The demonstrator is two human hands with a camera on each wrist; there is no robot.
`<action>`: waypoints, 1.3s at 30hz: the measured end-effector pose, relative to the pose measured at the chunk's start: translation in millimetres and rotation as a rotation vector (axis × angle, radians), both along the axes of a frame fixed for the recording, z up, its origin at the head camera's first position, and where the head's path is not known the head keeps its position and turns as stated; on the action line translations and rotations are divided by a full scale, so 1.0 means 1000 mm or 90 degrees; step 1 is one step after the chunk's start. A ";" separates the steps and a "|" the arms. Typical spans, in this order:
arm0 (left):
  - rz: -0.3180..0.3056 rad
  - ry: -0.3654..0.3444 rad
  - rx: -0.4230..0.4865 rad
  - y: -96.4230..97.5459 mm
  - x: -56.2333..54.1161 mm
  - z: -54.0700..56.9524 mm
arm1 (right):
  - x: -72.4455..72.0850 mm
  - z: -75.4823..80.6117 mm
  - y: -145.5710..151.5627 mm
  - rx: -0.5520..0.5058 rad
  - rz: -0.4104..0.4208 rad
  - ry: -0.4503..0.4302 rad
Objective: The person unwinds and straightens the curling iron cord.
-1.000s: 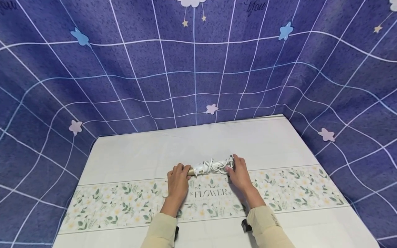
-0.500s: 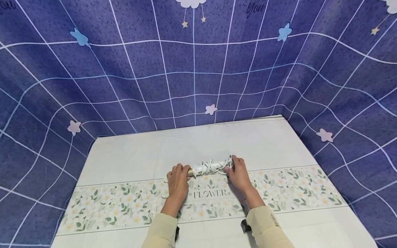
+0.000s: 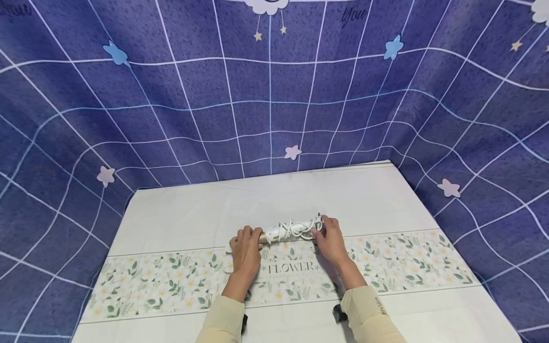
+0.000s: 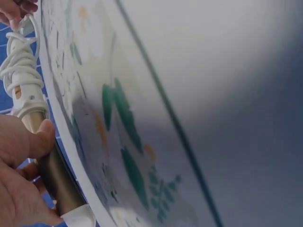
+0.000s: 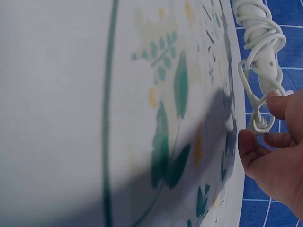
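A curling iron [image 3: 273, 233] lies across the tablecloth, its white handle wound with its own white cord [image 3: 296, 228]. My left hand [image 3: 246, 250] grips its gold-brown barrel [image 4: 59, 177], thumb on the near side and fingers round it in the left wrist view. A white tip [image 4: 79, 216] shows below that hand. At the handle end, my right hand [image 3: 331, 244] holds the cord-wrapped end between thumb and fingers. The plug [image 3: 319, 219] sticks up beside those fingertips, and cord loops [image 5: 261, 124] hang by the fingers in the right wrist view.
A white tablecloth [image 3: 206, 209] with a floral band [image 3: 163, 281] and the word FLOWER covers the table. Blue curtain [image 3: 193, 119] with grid lines and stars rises behind and at both sides. Black straps [image 3: 340, 313] show at the wrists.
Both hands keep their hold on the curling iron, which stays nearly in place. The head view shifts only slightly.
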State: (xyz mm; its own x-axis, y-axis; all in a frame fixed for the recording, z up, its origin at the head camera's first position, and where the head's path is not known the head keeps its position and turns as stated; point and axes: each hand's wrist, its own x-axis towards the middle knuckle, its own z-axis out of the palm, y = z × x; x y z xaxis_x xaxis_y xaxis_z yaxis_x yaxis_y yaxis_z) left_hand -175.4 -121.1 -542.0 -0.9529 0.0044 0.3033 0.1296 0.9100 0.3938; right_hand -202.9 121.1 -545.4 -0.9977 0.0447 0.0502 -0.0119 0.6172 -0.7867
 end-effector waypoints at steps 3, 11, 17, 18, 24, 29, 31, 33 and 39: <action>0.000 0.003 0.002 -0.001 0.001 0.002 | 0.001 0.003 -0.001 -0.010 -0.005 0.007; 0.011 -0.001 0.013 0.001 0.005 0.009 | 0.000 0.009 -0.005 -0.039 -0.020 0.024; 0.016 0.005 0.037 0.003 0.007 0.013 | 0.002 0.012 -0.006 -0.124 -0.001 0.025; 0.017 0.007 0.039 0.003 0.007 0.013 | 0.002 0.012 -0.007 -0.139 0.002 0.025; 0.020 0.011 0.047 0.004 0.008 0.015 | 0.001 0.013 -0.010 -0.240 0.001 -0.006; 0.021 0.009 0.050 0.006 0.009 0.017 | 0.001 0.018 -0.012 -0.296 -0.031 -0.037; 0.020 0.008 0.049 0.006 0.009 0.018 | 0.000 0.019 -0.013 -0.324 -0.042 -0.038; 0.018 0.009 0.048 0.007 0.009 0.019 | 0.001 0.020 -0.013 -0.353 -0.050 -0.033; 0.018 0.014 0.050 0.009 0.010 0.020 | 0.002 0.021 -0.013 -0.425 -0.048 -0.014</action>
